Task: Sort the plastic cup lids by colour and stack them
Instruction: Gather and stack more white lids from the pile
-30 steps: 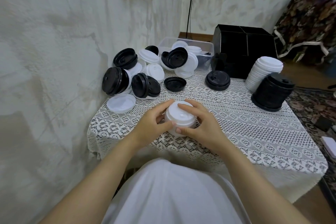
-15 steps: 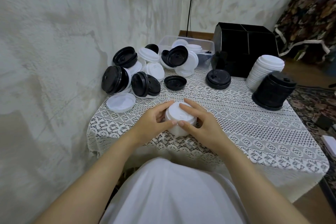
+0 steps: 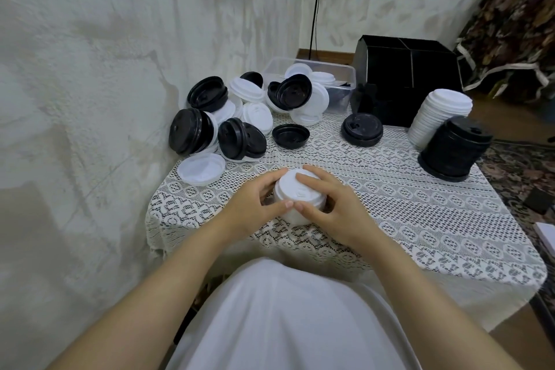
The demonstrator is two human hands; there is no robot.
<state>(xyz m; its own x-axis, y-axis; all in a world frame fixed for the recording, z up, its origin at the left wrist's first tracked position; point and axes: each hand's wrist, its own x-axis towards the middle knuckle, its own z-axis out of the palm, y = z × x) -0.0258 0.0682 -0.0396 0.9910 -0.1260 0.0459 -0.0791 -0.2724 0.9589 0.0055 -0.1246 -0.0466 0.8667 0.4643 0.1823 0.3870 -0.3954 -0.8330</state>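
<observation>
A short stack of white lids point(image 3: 292, 194) stands on the lace tablecloth point(image 3: 390, 204) near the front edge. My left hand point(image 3: 249, 207) grips its left side and my right hand point(image 3: 336, 207) grips its right side, fingers curled over the top lid. A mixed heap of black and white lids point(image 3: 240, 117) lies at the back left against the wall. One white lid point(image 3: 200, 169) lies alone, upside down. A tall white stack point(image 3: 437, 116) leans at the right, with a black stack point(image 3: 452, 149) in front of it. A low black stack point(image 3: 362, 129) sits mid-table.
A clear plastic tub point(image 3: 336, 81) with more lids and a black divided box point(image 3: 405, 81) stand at the back. One upturned black lid point(image 3: 290, 136) lies beside the heap. The wall runs along the table's left side.
Both hands stay on the white stack; the fingers have shifted slightly and both thumbs now meet at its front. The camera has tilted a little.
</observation>
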